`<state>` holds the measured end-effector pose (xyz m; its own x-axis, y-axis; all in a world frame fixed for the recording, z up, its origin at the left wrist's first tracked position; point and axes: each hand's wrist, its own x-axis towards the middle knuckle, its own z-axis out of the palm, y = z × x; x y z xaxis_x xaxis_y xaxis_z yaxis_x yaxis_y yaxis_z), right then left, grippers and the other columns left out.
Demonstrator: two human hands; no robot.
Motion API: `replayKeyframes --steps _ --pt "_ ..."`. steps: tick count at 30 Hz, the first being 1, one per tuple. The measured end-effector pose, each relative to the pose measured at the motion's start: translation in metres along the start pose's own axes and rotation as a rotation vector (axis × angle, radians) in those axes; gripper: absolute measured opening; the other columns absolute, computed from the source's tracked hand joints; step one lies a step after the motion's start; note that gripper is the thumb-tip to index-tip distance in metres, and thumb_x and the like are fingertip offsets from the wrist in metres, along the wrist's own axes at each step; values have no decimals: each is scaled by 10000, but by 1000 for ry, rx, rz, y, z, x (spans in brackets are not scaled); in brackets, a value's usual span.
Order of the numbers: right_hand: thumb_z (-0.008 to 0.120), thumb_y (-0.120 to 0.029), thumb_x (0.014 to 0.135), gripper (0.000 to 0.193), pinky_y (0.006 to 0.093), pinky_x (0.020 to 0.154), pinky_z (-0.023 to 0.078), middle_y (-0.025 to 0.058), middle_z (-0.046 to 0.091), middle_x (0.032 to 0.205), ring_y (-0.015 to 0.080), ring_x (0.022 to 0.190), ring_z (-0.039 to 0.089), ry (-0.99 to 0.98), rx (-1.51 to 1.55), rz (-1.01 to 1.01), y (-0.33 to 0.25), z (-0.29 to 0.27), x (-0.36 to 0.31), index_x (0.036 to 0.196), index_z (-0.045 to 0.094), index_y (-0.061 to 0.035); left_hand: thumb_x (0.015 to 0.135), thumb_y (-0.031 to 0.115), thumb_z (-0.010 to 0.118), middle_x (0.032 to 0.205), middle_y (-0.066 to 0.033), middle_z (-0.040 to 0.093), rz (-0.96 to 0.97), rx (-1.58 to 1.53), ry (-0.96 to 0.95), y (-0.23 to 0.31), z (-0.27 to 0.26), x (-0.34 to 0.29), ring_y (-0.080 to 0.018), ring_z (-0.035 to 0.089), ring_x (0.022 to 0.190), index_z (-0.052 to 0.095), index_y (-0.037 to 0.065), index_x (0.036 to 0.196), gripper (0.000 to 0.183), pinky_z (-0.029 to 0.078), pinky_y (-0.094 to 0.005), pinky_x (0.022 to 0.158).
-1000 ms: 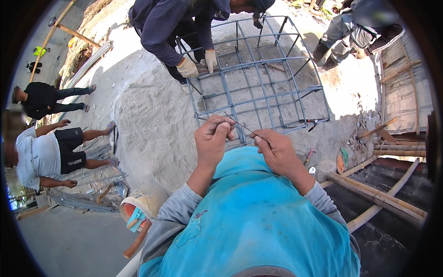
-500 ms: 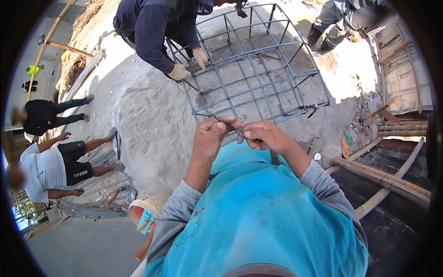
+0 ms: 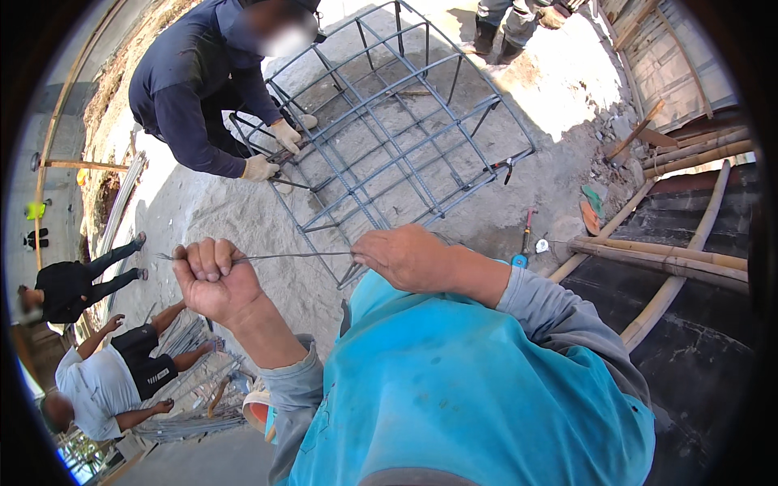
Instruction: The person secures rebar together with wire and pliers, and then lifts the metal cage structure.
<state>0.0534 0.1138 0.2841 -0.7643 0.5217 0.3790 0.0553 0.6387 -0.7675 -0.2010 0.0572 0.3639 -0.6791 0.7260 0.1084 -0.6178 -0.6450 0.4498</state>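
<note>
**Pale ground takes the whole load!**

And here's the ground (image 3: 243,217), sandy and grey in the middle, blazing with sun at the far right! Centre stage, far side, a big steel cage (image 3: 352,192) of crossed bars sits on it. Look right: a slim tool (image 3: 526,235) with a reddish far end lies flat, a crumpled whitish scrap (image 3: 542,245) just beside it. Further right, an orange piece (image 3: 590,217) and a green one (image 3: 594,198), almost touching! Broken stones (image 3: 622,130) litter the patch beyond. Swing left: long pale bars (image 3: 121,202) stretch out on the far side, while nearer, thin grey rods (image 3: 190,427) lie heaped!
</note>
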Motion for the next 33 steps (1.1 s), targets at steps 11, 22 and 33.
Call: replayKeyframes --steps 11,22,33 --pt "530 -204 933 177 423 566 495 139 616 787 305 752 637 -368 54 -14 14 -50 -12 941 565 -31 983 169 350 499 23 241 462 165 557 120 -28 -9 -107 258 398 498 61 978 184 238 -267 376" --pt "495 -234 957 262 443 670 484 199 631 738 364 749 629 -721 610 302 -26 -76 17 1015 586 5 967 169 352 472 34 219 394 49 681 136 -90 15 -95 232 363 533 42 925 226 236 -247 342" --pt "468 -237 978 239 472 613 481 181 627 773 380 689 613 -547 56 56 -36 -65 46 934 571 -26 947 142 385 506 65 202 372 129 982 94 -134 68 -96 204 367 566 73 926 195 230 -252 344"
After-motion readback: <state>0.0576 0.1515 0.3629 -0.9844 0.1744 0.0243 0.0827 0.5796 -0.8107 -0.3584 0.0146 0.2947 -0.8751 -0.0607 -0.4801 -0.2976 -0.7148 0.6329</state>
